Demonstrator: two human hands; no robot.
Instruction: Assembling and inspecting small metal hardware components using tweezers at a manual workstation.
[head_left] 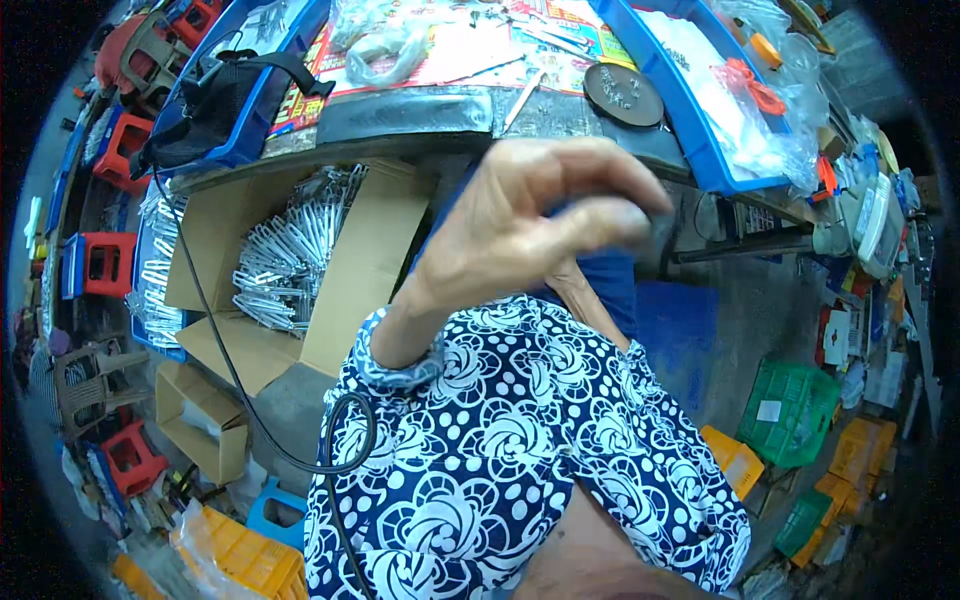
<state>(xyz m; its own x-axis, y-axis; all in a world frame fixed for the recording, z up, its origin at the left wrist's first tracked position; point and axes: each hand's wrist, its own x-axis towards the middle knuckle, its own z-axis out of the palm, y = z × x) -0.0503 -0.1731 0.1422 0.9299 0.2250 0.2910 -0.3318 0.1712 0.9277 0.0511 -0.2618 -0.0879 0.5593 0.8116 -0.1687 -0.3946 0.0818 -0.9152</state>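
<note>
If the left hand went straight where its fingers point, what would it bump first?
Maybe the table frame; the left hand points right, roughly toward it. The hand looks nearer the camera, though, so it could pass above.

A head-worn fisheye looks steeply down, close above the left fingers (600,225)

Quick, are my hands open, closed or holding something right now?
Left hand: open, loosely curled, nothing visibly held.
Right hand: mostly hidden behind the left, so I can't tell.
</note>
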